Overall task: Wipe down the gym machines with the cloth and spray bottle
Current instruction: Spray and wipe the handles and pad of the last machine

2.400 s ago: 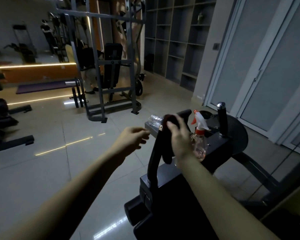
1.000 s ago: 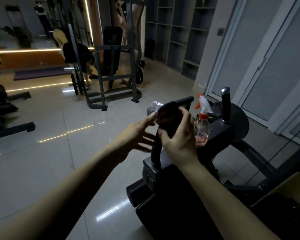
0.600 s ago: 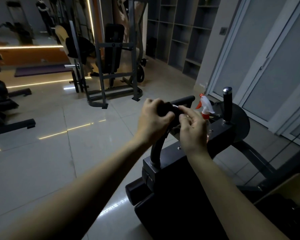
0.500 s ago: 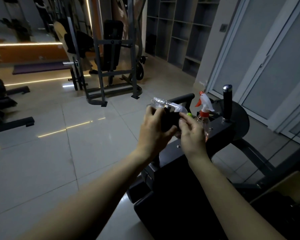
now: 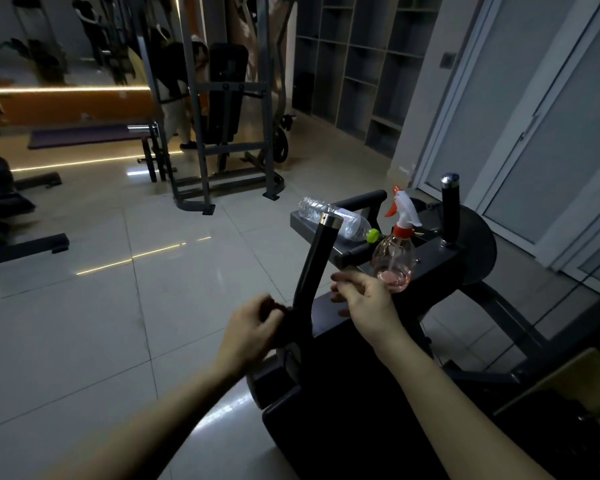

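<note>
My left hand grips a dark cloth, pressed against the lower part of the black curved handle bar of the gym machine. My right hand hovers just right of the bar with its fingers loosely curled and nothing in them. A clear spray bottle with pink liquid and a white-and-orange trigger stands upright on the machine's top, just beyond my right hand. The cloth is mostly hidden by my fingers.
A clear plastic water bottle with a green cap lies on the machine's tray. A second upright handle stands at the right. A grey rack machine and a person stand farther back; shelves and glass doors at right.
Both hands were at the top of the handle bar with the cloth. My left hand has slid the cloth down to the bar's base; my right hand has come off and dropped lower.
</note>
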`<state>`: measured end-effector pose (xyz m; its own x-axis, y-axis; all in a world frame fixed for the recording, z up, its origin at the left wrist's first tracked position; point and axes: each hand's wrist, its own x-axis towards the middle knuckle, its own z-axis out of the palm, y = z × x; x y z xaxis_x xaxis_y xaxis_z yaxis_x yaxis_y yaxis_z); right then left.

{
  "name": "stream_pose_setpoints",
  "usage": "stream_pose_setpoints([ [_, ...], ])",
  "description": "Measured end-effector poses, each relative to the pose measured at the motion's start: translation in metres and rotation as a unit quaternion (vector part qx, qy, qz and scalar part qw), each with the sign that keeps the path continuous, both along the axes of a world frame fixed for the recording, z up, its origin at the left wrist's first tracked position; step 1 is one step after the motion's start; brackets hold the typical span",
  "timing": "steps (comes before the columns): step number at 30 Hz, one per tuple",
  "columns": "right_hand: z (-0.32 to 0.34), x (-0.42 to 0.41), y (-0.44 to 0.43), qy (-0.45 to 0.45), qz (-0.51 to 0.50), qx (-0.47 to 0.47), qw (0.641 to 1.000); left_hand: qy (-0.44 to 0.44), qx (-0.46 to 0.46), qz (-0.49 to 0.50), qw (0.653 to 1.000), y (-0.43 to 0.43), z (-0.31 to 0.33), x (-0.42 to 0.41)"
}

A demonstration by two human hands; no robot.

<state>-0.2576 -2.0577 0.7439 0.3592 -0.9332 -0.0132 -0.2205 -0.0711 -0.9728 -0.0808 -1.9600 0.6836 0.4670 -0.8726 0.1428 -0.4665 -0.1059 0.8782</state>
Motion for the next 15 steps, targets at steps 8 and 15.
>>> stream_pose_setpoints([
  [8, 0.004, 0.015, 0.002, -0.02, -0.016, 0.017, 1.0, 0.243, -0.148, -0.097, 0.954, -0.085, 0.119, -0.012],
  [15, -0.049, 0.014, 0.013, 0.089, -0.003, -0.023, 0.996, 0.259, -0.114, -0.107, 0.953, -0.085, 0.075, -0.016],
])
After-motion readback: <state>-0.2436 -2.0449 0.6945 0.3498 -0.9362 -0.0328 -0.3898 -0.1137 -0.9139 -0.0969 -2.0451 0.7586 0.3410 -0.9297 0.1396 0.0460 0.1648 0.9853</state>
